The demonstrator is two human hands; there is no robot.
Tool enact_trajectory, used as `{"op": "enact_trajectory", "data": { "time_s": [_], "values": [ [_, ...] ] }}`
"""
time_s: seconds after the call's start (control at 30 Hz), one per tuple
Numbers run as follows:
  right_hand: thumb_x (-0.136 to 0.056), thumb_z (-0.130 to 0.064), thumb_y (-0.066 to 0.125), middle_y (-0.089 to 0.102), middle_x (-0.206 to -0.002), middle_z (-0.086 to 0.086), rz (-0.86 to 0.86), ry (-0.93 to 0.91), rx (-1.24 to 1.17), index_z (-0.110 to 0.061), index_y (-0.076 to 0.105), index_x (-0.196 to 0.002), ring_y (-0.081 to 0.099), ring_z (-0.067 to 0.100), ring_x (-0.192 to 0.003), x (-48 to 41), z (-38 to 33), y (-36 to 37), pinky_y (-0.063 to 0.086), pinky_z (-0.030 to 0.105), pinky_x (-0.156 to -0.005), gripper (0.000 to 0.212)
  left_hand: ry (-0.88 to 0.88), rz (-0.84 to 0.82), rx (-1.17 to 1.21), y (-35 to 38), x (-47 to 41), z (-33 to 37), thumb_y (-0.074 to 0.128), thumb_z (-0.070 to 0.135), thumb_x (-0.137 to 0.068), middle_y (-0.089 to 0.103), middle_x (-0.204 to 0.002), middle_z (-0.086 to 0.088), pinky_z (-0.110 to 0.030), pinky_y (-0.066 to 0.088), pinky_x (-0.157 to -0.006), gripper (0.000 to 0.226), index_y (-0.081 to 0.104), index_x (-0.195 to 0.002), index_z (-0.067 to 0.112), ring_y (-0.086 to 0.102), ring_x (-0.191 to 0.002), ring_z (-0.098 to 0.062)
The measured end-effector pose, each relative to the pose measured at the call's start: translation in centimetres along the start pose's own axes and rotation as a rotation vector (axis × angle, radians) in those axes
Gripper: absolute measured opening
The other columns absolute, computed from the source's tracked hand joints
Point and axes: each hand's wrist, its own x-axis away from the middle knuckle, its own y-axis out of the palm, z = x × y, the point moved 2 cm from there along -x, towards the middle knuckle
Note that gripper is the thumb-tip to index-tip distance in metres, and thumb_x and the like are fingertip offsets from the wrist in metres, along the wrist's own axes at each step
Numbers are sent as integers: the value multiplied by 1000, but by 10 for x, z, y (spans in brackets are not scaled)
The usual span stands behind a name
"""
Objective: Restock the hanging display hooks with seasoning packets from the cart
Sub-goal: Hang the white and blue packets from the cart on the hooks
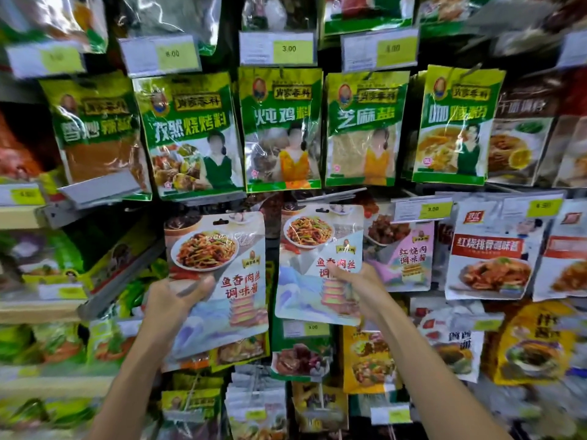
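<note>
My left hand [173, 300] grips a seasoning packet [228, 265] with a plate of shredded pork printed on it, thumb across its front, held up in front of the display. My right hand [355, 289] pinches a second, matching packet [317, 249] by its lower middle. That packet's top hole sits close to a metal display hook [336, 195] sticking out just above; whether it is on the hook I cannot tell. Both packets are upright. The cart is out of view.
A row of green seasoning packets [279, 128] hangs just above. Pink and white sauce packets [489, 249] hang to the right, yellow ones [368, 360] below. Price tags [422, 209] stick out on the hook ends. Shelves [41, 309] with bagged goods stand at the left.
</note>
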Motion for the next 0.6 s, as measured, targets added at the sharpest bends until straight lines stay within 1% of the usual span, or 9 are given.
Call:
{"op": "enact_trajectory", "data": {
  "time_s": [0.07,0.13,0.2,0.3,0.43,0.47,0.5,0.57,0.6],
  "values": [
    [-81,-20,74,74,-84,9,4,-2,7,-5,65,-105,72,23,-66,-6,1,-2,56,34,-50,30,-14,1,2,-2,-2,-3,75,14,-77,62,-50,6,-14,41,-42,32,62,-49,9,53,-45,-2],
    [-81,-21,74,73,-89,10,-1,10,11,-6,63,-108,73,23,-67,-12,1,-6,57,35,-52,33,-28,-3,5,-2,-3,-5,75,16,-78,67,-56,4,-16,44,-44,23,67,-59,5,59,-49,-4],
    [-81,-22,73,72,-94,11,-7,25,5,-7,62,-107,73,22,-67,-17,2,-11,57,35,-51,33,-25,1,5,-1,-4,-5,76,18,-76,68,-56,7,-14,44,-42,22,68,-57,12,60,-49,0],
    [-82,-22,73,72,-96,10,-4,21,8,-8,61,-107,73,19,-66,-27,1,-15,55,31,-48,31,-24,-16,7,3,-6,-5,76,24,-73,65,-52,9,-14,44,-42,27,65,-50,15,57,-47,1],
    [-85,-23,70,70,-91,10,-7,66,36,-8,59,-102,73,21,-65,-41,-5,-7,56,34,-50,26,-49,-38,87,12,-7,0,75,18,-74,68,-57,4,-18,47,-45,22,66,-56,10,61,-51,-4],
    [-86,-24,69,69,-90,11,-7,79,39,-7,57,-100,73,21,-64,-45,-5,-5,56,33,-51,25,-49,-46,103,15,-7,2,74,16,-75,68,-57,3,-18,47,-46,22,66,-58,7,61,-51,-5],
    [-87,-26,68,68,-90,10,-4,91,48,-8,55,-97,73,20,-64,-48,-5,-3,56,33,-51,24,-49,-56,113,17,-6,4,74,15,-76,67,-56,3,-18,47,-45,23,66,-57,4,61,-51,-6],
    [-88,-30,66,68,-96,9,-14,106,57,-12,56,-95,71,19,-72,-52,-1,-2,58,36,-58,21,-34,-72,122,23,-4,9,71,11,-80,60,-48,7,-13,43,-43,35,62,-46,11,55,-44,-2],
    [-89,-32,66,68,-100,9,-15,100,57,-13,59,-97,70,19,-77,-53,1,-2,59,36,-61,22,-21,-76,119,25,-3,11,70,9,-81,55,-43,10,-10,39,-42,42,58,-41,14,50,-40,1]
  ]
}}
